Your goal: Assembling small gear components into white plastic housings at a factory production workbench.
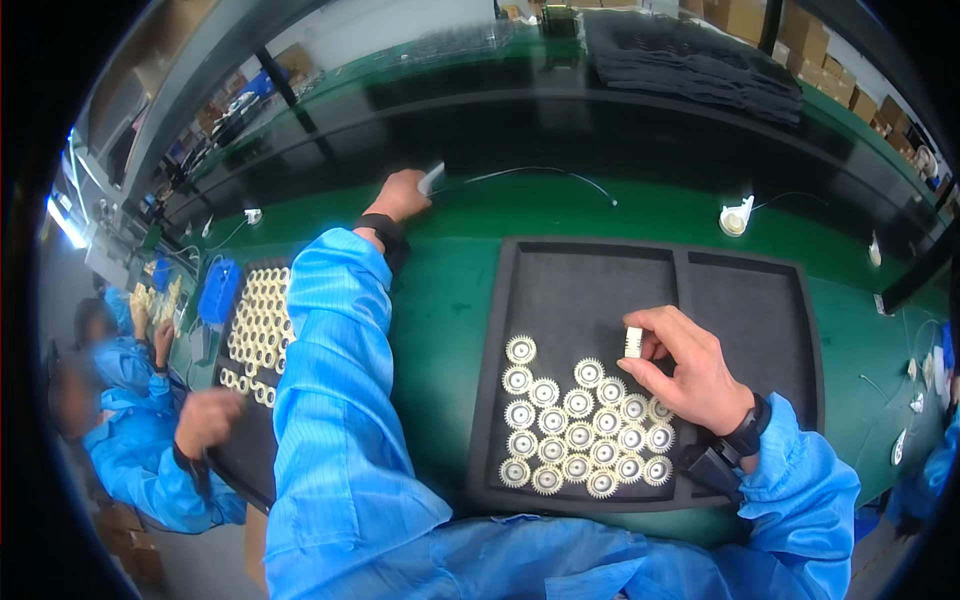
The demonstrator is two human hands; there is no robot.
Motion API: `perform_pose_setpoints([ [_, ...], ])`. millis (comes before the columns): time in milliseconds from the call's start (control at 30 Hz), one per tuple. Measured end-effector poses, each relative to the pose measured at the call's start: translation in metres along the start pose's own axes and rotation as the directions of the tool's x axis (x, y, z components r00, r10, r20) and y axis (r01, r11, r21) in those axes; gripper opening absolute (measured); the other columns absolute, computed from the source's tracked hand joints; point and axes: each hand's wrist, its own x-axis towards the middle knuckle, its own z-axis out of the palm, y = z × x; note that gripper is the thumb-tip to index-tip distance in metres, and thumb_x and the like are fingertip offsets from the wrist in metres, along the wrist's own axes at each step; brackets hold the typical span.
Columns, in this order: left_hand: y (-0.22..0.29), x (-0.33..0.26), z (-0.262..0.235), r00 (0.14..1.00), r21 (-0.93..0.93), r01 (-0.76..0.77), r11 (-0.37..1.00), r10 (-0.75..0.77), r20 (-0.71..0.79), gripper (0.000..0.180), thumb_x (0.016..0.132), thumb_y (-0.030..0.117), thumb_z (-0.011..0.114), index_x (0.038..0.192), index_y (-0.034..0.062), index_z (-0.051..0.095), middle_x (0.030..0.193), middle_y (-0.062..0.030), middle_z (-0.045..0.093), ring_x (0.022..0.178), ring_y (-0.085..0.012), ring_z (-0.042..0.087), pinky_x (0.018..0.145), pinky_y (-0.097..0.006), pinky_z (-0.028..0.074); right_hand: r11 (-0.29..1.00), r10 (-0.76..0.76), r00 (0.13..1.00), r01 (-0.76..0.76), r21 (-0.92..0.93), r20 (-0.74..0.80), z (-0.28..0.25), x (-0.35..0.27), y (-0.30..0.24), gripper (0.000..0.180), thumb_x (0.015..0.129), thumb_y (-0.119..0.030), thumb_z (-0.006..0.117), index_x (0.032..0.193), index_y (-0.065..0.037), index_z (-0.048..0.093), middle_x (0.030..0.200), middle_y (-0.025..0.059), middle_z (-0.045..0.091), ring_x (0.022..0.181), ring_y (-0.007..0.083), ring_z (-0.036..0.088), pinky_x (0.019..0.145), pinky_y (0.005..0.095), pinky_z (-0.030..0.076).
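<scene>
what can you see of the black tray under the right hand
The black tray looks matte, like foam or plastic, with a raised rim and a divider making two compartments. It lies flat on the green tabletop. Cream toothed gears lie flat in the nearer part of the left compartment. The right hand, pinching a cream piece, is above the tray, hiding part of it; whether it touches the tray is unclear.
</scene>
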Motion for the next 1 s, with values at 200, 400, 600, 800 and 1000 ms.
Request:
perform_pose_setpoints([
  [200,0.054,-0.045,-0.013,0.941,-0.863,0.335,0.379,-0.179,0.287,0.031,0.082,0.016,0.071,0.104,-0.0024,0.06,0.087,-0.0109,0.063,0.075,-0.0156,0.063,0.061,-0.025,0.05,1.0,-0.003,1.0,0.003,0.024,-0.019,-0.003,-0.002,-0.004,0.034,0.079,-0.005,0.072,0.109,0.001,0.057,0.091,0.0106,0.058,0.066,0.0171,0.062,0.058,0.0288,0.051],
  [400,0.133,-0.111,-0.045,0.887,-0.861,0.446,-0.243,0.251,0.388,0.029,0.088,0.021,0.064,0.103,-0.0027,0.059,0.093,-0.0127,0.061,0.076,-0.0141,0.056,0.059,-0.023,0.046,0.934,0.207,0.978,-0.202,0.293,0.014,-0.005,-0.003,-0.005,0.034,0.082,-0.006,0.071,0.112,0.001,0.057,0.088,0.005,0.061,0.073,0.0053,0.06,0.062,0.0218,0.049],
  [600,0.191,-0.158,-0.027,0.8,-0.749,0.544,-0.378,0.503,0.327,0.029,0.095,0.016,0.052,0.108,-0.0092,0.057,0.098,-0.0145,0.061,0.085,-0.0194,0.058,0.072,-0.027,0.052,0.634,0.297,0.952,-0.251,0.731,0.07,-0.015,0.003,-0.018,0.037,0.085,-0.003,0.068,0.12,0.001,0.055,0.1,0.0035,0.061,0.086,0.0073,0.061,0.074,0.0207,0.049],
  [800,0.234,-0.204,-0.025,0.81,-0.72,0.54,-0.436,0.501,0.305,0.039,0.099,0.023,0.045,0.121,-0.0099,0.048,0.117,-0.0235,0.057,0.105,-0.0363,0.061,0.088,-0.041,0.055,0.622,0.28,0.957,-0.241,0.745,0.076,-0.02,0.004,-0.022,0.041,0.087,-0.002,0.064,0.126,0.002,0.053,0.107,0.0079,0.063,0.095,0.0115,0.062,0.082,0.0243,0.051],
  [1000,0.235,-0.213,-0.02,0.75,-0.639,0.611,-0.467,0.6,0.279,0.045,0.101,0.023,0.04,0.13,-0.0108,0.04,0.126,-0.0274,0.051,0.115,-0.0457,0.053,0.095,-0.048,0.05,0.607,0.302,0.946,-0.286,0.742,0.118,-0.015,0.003,-0.011,0.041,0.088,-0.002,0.063,0.127,0.003,0.052,0.108,0.0102,0.063,0.099,0.0146,0.063,0.09,0.028,0.051],
])
